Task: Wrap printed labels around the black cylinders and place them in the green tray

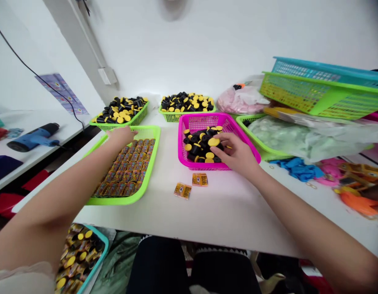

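My right hand [238, 153] is closed on a small black pot with a yellow lid [213, 141], at the right side of the pink basket [219, 165]. More such black and yellow pots [196, 149] lie loose inside that basket. My left hand [121, 136] is over the back of the green tray [153, 163]; its fingers are mostly hidden behind the hand. Rows of small pots in patterned orange-brown wraps [130, 165] fill the tray. Two flat printed orange labels, one lower left [182, 190] and one upper right [200, 179], lie on the table before the pink basket.
Two green baskets of black and yellow pots, one left [139, 116] and one right [173, 117], stand along the wall. Stacked baskets [314, 94] and bagged items [287, 132] crowd the right. A blue heat gun [35, 136] lies left. A teal basket [99, 241] sits below the table edge.
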A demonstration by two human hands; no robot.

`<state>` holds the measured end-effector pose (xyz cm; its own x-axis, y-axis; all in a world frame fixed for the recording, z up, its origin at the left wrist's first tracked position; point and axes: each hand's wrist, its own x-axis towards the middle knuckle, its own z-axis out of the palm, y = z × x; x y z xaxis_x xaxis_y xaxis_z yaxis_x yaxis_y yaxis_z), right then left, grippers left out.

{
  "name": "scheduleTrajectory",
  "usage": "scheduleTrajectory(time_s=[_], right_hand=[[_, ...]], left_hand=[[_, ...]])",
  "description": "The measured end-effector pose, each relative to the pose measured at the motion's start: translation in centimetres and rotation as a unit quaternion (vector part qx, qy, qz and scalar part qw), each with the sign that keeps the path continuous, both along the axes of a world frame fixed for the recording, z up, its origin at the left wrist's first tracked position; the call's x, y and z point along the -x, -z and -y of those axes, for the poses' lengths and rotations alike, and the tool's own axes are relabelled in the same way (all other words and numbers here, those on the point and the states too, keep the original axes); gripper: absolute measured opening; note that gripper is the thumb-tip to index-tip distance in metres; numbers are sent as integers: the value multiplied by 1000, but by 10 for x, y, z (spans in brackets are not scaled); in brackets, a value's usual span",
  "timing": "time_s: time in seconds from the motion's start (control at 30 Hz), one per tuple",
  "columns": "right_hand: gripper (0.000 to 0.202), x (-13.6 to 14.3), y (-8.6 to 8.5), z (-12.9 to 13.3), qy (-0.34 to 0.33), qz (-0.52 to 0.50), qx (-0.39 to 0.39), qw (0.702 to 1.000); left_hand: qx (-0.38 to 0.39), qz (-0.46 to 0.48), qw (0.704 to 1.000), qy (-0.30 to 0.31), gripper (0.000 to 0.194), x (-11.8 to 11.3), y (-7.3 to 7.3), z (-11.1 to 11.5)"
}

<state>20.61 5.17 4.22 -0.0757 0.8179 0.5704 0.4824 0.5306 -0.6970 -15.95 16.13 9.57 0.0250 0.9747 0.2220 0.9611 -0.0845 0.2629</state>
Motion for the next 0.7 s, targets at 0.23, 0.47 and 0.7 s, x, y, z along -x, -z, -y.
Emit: scheduleTrajectory(time_s=[0.23, 0.47, 0.7], right_hand=[[29, -16, 28, 26, 18, -104, -98, 990], [29, -16, 36, 30, 50, 34, -151, 987], [28, -20, 34, 33, 43, 45, -183, 981]], left_hand=[[-72, -197, 920, 332, 42, -79, 31, 156], [-156, -342, 793, 479, 48, -92, 113, 195], [-131, -240, 834, 479, 57, -88, 99, 194]])
